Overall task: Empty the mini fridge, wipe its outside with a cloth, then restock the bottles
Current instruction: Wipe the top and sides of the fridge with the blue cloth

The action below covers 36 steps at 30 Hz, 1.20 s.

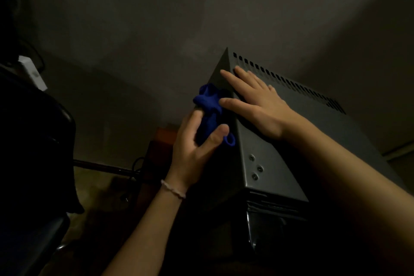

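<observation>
Gripping a bunched blue cloth [209, 107] with curled fingers and thumb, the left hand [197, 148], a pale bracelet [173, 188] on its wrist, presses it against the left side of the dark grey mini fridge [275, 157]; to the right, the right hand [255, 105] lies flat on the fridge's top, fingers straight and spread, near the row of vent slots [291, 84]

- A dim room with a plain, bare grey wall [156, 18], brighter toward the upper right.
- A dark chair [38, 141] on the left.
- A white box [33, 73] beyond the chair.
- Dull floor [100, 181] crossed by a dark cable [137, 161].
</observation>
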Motion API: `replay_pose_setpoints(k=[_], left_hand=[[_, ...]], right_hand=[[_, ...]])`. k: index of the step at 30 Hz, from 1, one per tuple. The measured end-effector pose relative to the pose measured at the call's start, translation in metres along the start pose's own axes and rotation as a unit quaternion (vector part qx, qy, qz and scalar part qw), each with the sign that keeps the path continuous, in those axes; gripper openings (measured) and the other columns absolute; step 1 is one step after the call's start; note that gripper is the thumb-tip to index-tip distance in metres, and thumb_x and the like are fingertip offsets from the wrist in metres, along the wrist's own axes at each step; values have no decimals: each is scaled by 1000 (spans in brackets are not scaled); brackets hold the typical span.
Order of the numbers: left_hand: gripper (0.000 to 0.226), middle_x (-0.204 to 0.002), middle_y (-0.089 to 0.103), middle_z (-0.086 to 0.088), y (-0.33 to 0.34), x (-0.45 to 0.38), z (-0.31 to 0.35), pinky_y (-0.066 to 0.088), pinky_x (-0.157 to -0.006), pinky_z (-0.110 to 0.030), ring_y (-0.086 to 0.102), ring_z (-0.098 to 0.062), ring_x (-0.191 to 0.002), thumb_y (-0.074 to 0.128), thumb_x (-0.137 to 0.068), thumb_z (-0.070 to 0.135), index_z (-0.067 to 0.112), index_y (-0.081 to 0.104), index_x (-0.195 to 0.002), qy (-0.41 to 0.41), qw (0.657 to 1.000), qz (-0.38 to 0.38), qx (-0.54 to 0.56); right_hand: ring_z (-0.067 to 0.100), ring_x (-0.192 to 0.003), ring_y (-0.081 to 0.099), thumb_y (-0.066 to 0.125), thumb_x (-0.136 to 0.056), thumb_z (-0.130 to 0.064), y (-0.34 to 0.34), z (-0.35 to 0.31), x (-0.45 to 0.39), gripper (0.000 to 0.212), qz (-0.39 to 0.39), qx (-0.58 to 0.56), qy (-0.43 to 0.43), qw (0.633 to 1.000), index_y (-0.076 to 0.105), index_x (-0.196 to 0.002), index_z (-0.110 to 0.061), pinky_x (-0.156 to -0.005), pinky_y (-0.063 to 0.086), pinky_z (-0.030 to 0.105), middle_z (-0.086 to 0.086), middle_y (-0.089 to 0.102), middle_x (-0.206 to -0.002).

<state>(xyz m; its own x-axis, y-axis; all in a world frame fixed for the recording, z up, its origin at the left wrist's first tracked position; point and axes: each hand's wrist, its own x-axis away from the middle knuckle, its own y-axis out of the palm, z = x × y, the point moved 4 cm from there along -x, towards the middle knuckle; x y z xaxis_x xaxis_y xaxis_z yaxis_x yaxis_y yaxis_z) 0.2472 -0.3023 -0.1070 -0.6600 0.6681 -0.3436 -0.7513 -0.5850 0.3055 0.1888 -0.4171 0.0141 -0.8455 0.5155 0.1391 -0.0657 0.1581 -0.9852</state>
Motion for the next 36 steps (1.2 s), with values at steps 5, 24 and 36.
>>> replay_pose_setpoints(k=[5, 24, 36], left_hand=[[52, -117, 54, 12, -13, -47, -58, 42, -100, -35, 56, -8, -109, 58, -74, 78, 43, 57, -112, -114, 993, -17, -23], [71, -145, 38, 5, -50, 44, -157, 31, -99, -24, 37, -9, -130, 55, -90, 51, 15, 37, -148, -296, 953, 42, -49], [68, -123, 50, 31, -12, 100, 0, 38, -102, -12, 42, 24, -117, 59, -62, 88, 44, 53, -114, -139, 987, 70, -31]], right_hand=[[11, -153, -9, 27, -81, -75, -1, 0, 0, 78, 1, 1, 0, 1000, 5, -153, -55, -122, -3, 54, -15, -6, -166], [12, -153, -8, 28, -80, -77, -1, 2, -2, 78, -5, -1, 5, 1000, 5, -152, -56, -122, -2, 55, -15, -6, -167], [12, -153, -7, 27, -81, -77, -1, 2, -1, 78, -2, 0, 4, 1000, 5, -153, -55, -122, -2, 55, -15, -5, -167]])
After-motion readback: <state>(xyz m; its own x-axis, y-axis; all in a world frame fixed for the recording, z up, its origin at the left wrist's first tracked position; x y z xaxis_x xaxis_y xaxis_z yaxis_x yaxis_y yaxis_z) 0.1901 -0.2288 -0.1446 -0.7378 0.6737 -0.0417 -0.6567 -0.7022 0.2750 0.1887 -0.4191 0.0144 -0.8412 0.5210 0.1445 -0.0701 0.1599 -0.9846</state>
